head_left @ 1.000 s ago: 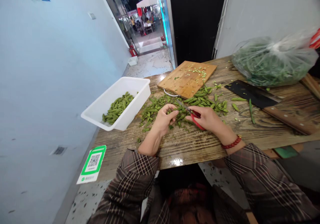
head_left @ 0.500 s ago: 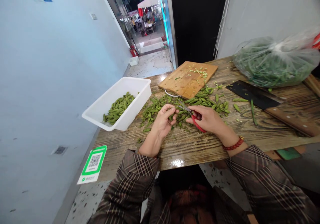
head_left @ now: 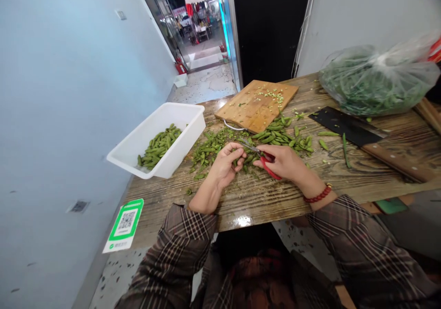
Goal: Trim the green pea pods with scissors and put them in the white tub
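My right hand [head_left: 287,162] is closed around the red handles of a pair of scissors [head_left: 271,168]. Their metal blades point left, toward the fingertips of my left hand [head_left: 225,164]. That hand is pinched on a green edamame pod, mostly hidden by the fingers; the blade tips are right beside it. Beneath and behind both hands, a loose heap of edamame pods [head_left: 272,137] and trimmed bits [head_left: 208,148] lies on the wooden table [head_left: 158,208]. More pods lie in a white plastic tub [head_left: 186,146] on the left.
Behind the heap lies a wooden cutting board [head_left: 246,109] with small green scraps and a metal handle. A cleaver [head_left: 347,125] rests at right, below a plastic bag of greens [head_left: 375,86]. A QR-code card [head_left: 126,224] sits at the table's left front corner.
The view has shifted slightly, so everything sits a little further left and up. The scissor blades and left fingers remain close together; the grips look the same.
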A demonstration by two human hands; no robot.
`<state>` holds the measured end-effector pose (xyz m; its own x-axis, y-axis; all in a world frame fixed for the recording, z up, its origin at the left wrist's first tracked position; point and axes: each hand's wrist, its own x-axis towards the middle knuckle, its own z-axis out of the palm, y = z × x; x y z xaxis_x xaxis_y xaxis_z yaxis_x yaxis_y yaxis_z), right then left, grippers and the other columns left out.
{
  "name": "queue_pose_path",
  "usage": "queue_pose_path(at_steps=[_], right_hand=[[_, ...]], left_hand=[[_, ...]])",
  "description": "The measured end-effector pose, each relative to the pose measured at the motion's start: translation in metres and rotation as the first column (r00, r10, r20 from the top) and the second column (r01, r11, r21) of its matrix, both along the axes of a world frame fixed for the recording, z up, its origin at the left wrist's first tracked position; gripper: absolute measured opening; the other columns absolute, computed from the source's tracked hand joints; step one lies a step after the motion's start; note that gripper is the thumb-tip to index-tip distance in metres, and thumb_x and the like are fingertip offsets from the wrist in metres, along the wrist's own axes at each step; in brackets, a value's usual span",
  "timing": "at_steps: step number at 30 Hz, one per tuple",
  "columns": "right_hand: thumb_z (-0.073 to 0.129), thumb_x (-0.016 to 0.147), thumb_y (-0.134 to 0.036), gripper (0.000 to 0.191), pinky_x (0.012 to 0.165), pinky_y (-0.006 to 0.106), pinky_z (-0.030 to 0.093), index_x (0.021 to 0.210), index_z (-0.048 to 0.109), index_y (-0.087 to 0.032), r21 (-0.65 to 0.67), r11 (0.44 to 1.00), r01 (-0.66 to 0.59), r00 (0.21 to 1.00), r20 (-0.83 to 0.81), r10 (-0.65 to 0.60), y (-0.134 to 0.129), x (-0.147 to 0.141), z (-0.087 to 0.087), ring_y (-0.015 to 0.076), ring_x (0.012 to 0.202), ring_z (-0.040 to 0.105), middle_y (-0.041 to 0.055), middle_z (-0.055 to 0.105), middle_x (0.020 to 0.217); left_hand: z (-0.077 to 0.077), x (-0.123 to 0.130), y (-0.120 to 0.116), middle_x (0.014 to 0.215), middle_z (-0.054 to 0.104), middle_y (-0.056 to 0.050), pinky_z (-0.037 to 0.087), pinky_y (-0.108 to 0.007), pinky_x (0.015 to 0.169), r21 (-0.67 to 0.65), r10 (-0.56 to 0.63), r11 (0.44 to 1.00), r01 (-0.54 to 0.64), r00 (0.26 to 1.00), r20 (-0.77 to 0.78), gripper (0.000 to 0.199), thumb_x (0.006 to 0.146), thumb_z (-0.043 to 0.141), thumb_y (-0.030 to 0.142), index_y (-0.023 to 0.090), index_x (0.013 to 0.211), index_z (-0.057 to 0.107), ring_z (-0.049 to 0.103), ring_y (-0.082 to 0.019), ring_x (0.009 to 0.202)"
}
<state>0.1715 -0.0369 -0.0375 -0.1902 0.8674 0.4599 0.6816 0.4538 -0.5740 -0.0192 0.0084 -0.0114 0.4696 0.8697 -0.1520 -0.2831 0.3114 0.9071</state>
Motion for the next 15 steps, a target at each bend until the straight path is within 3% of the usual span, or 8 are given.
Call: queue_pose_path(at_steps=[4,10,13,15], right_hand=[[0.063,0.082,-0.05,0.038,0.061,0.026,0.041,0.105,0.067,-0.021,-0.022,1.0,0.009,1.0,0.016,-0.009,0.001,0.001,-0.002,0.017,0.067,0.06,0.0046,0.069,0.081],[0.061,0.081,-0.052,0.045,0.061,0.027,0.043,0.111,0.066,-0.019,0.012,0.984,0.176,0.981,-0.085,-0.175,0.004,0.008,-0.002,0.0177,0.064,0.058,0.0043,0.067,0.076],[0.061,0.082,-0.052,0.045,0.059,0.027,0.041,0.11,0.066,-0.018,0.01,0.982,0.187,0.979,-0.085,-0.186,0.004,0.01,0.0,0.0167,0.061,0.055,0.0029,0.064,0.071],[0.061,0.082,-0.052,0.045,0.059,0.027,0.041,0.11,0.066,-0.018,0.011,0.982,0.188,0.979,-0.083,-0.187,0.004,0.01,0.0,0.0166,0.061,0.055,0.0029,0.064,0.071]], left_hand=[[0.003,-0.002,0.004,0.061,0.054,0.004,0.025,-0.014,0.039,-0.019,0.037,0.999,-0.037,0.999,-0.004,0.028,0.066,0.075,0.023,0.016,0.085,0.055,0.042,-0.004,0.045],[0.011,-0.012,0.011,0.069,0.056,0.002,0.033,-0.017,0.041,-0.039,0.095,0.995,-0.095,0.995,0.002,0.024,0.07,0.067,0.032,0.017,0.072,0.048,0.05,-0.007,0.052],[0.012,-0.017,0.013,0.068,0.056,0.003,0.034,-0.019,0.042,0.099,0.032,0.995,-0.017,0.988,-0.151,0.025,0.07,0.069,0.032,0.017,0.071,0.049,0.05,-0.008,0.052],[0.012,-0.02,0.012,0.066,0.057,0.003,0.034,-0.02,0.044,0.248,-0.026,0.961,0.122,0.933,-0.359,0.021,0.069,0.071,0.031,0.016,0.075,0.058,0.047,-0.007,0.049]])
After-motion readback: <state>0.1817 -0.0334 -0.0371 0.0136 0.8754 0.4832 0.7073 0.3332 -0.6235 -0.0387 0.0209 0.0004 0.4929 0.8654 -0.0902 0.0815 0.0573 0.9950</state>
